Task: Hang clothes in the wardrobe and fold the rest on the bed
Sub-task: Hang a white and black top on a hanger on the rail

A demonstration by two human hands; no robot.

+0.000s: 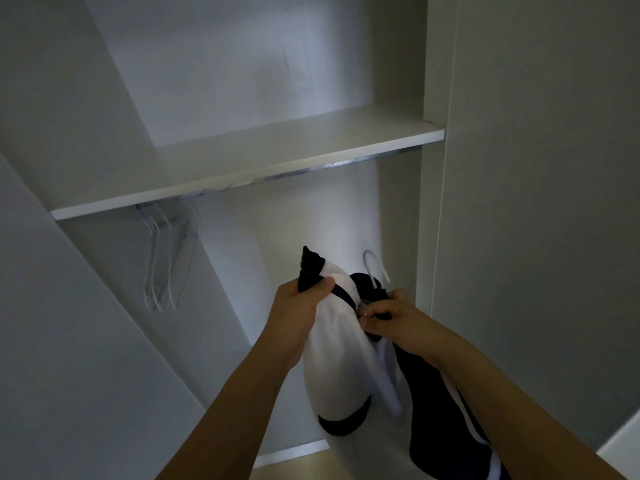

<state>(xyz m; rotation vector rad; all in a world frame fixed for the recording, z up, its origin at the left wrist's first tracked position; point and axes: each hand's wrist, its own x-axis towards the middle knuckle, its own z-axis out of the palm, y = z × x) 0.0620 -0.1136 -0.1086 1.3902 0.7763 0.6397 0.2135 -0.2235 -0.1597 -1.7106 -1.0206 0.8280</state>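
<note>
Both hands grip the soft, limp black-and-white garment (346, 348) low at five o'clock in the wardrobe (242, 168): the left hand (298, 306) clutches one shoulder, the right hand (391, 315) pinches the collar below the hanger hook (372, 263), likely light and floppy, best held there.

Spare hangers (162, 261) are hanging from the rail (277, 176) under the shelf (249, 168), at its left end. The garment (346, 358) is sitting to their right, between both hands.
</note>
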